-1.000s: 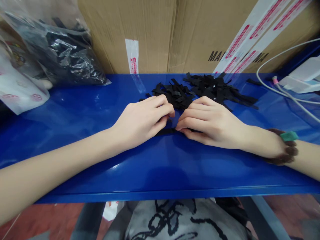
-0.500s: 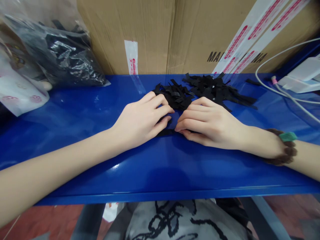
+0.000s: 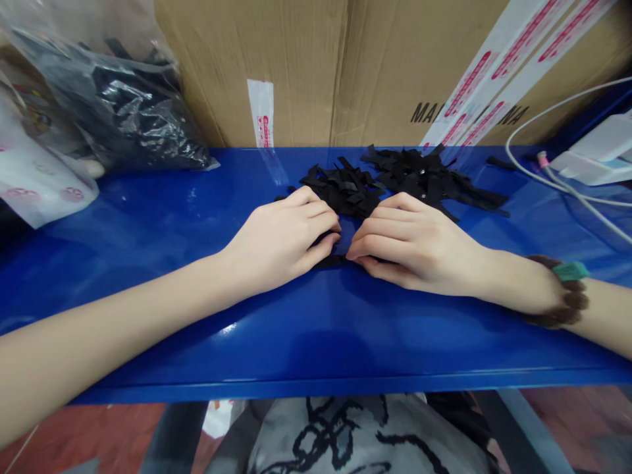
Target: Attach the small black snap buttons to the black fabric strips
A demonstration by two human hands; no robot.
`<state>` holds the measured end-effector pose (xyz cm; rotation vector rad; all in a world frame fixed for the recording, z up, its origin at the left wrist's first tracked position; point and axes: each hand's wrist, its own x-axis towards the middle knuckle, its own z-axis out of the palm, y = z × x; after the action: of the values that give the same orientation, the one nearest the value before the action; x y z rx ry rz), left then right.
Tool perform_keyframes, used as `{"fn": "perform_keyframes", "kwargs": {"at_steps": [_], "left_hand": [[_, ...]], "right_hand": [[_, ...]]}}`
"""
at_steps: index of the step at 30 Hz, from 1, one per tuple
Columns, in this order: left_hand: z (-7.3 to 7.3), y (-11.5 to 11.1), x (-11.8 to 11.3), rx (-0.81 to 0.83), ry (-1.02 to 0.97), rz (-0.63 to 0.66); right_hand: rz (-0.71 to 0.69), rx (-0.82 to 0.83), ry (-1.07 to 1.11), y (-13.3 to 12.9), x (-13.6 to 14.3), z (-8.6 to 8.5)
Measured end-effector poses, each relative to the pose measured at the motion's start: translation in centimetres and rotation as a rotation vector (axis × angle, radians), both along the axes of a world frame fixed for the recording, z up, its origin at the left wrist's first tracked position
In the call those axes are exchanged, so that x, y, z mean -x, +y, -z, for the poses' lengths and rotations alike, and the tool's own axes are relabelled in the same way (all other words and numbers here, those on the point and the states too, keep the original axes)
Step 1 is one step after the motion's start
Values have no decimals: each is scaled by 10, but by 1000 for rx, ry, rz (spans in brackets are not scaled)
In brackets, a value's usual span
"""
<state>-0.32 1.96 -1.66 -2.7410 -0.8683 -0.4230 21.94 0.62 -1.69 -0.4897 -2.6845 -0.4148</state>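
Note:
Between my hands a black strip [image 3: 332, 261] lies on the blue table [image 3: 316, 329]. My right hand [image 3: 412, 247] has its fingers pressed together on the strip's right end. My left hand [image 3: 284, 240] is curled just left of it, thumb and fingertips drawn together near the small black pile; what they hold, if anything, is hidden. Beyond my hands lie a pile of short black strips [image 3: 345, 187] and, to its right, a pile of black strips with small shiny parts [image 3: 419, 172].
A large cardboard box [image 3: 296, 66] stands along the back edge. Clear bags of black material [image 3: 143, 118] and a white wrapped package [image 3: 44, 187] are at the left. White cables [image 3: 567, 184] and a white plastic box [image 3: 597, 151] lie at the right.
My left fingers have closed together more, and their tips have moved slightly down. My right hand has stayed in place on the strip.

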Motion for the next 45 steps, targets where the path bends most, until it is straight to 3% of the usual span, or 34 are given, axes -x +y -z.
{"fn": "perform_keyframes", "kwargs": {"at_steps": [29,45], "left_hand": [[-3,-2,-1,33,68,-12],[0,0,0,-47,64,16]], "right_hand": [[-25,31,8,0,-1,3],[-23,22,8,0,0,4]]}}
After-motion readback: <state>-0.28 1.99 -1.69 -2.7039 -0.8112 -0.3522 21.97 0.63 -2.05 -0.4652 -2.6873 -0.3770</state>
